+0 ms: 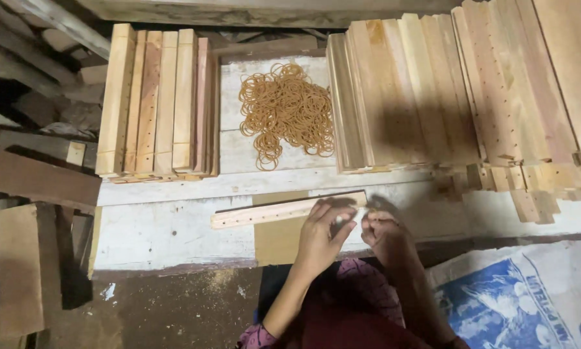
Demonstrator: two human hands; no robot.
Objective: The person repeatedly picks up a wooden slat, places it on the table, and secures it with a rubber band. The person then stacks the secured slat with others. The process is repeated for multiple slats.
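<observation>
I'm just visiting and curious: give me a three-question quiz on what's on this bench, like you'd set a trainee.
1. True or false: the heap of tan rubber bands lies between the two stacks of pale wooden slats.
2. Which thing do both hands touch? A) the rubber bands B) the single pale wooden strip with a row of small holes C) the blue-and-white printed sack
3. Fill in: the strip lies flat on the ______ wooden bench.

Key
1. True.
2. B: the left hand and right hand meet at the strip's right end.
3. White-painted.
</observation>
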